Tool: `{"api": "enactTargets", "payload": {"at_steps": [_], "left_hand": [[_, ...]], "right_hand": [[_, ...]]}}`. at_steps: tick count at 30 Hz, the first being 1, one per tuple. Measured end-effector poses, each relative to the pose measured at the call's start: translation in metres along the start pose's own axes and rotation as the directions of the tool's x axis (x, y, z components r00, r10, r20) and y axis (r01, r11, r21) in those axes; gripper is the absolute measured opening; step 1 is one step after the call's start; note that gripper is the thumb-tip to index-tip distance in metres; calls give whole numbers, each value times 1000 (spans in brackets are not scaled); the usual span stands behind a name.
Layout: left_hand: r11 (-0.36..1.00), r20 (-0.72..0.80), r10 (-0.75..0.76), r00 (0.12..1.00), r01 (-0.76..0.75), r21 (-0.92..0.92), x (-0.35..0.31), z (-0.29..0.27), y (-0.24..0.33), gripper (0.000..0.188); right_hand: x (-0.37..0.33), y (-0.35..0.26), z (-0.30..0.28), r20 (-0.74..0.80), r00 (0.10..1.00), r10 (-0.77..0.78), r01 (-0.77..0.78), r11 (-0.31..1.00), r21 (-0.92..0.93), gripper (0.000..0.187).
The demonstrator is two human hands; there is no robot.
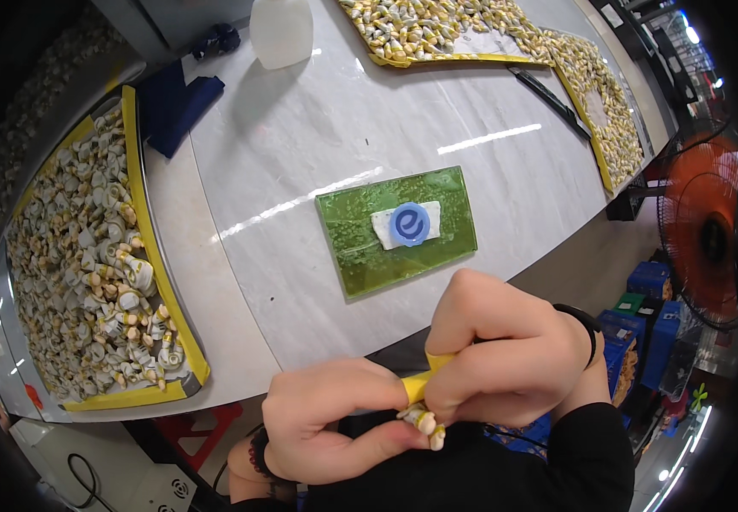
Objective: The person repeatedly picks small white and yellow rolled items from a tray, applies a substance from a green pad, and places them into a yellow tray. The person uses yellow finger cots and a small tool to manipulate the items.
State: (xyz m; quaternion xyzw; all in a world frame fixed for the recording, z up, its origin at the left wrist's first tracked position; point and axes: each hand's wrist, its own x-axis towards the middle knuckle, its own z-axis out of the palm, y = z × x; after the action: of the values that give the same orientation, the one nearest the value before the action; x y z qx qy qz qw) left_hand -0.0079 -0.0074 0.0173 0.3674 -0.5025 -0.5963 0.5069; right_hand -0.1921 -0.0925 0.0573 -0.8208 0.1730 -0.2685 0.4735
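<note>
Close to my body, at the near edge of the table, both hands meet around a small white, yellow and peach-coloured figurine (422, 420). My left hand (326, 418) pinches it between thumb and index finger. Against it sits my right hand (514, 367), fingers curled closed, their tips partly hidden. Yellow wrapping (415, 388) shows at the fingertips, perhaps finger covers. Beyond the hands lies a green glass-like plate (352, 273). A folded white cloth (381, 227) rests on it, with a small round blue cap (410, 224) on top, dark blue inside.
On the left stands a yellow-edged tray (149, 247) full of similar figurines. More figurines fill yellow-edged trays (463, 60) at the back and right. A black slim tool (548, 101), a white bottle (281, 34) and dark blue cloth (183, 111) lie around. An orange fan (702, 230) stands right.
</note>
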Motion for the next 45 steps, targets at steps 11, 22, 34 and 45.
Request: {"api": "enactTargets", "payload": {"at_steps": [11,22,34,45], "left_hand": [[989,-17,133,991,-131,71,2,7,5,22],[975,-19,169,986,-164,152,1,11,7,18],[989,-79,96,992,-85,123,-4,3,7,23],[994,-132,28,991,-41,-100,-6,7,-4,21]], "right_hand": [[-13,2,5,-145,989,-2,20,992,125,10],[-15,11,6,-138,961,-240,254,963,90,12],[-8,8,13,-136,982,-129,133,991,25,16],[-10,8,5,-82,997,5,19,959,282,17]]}}
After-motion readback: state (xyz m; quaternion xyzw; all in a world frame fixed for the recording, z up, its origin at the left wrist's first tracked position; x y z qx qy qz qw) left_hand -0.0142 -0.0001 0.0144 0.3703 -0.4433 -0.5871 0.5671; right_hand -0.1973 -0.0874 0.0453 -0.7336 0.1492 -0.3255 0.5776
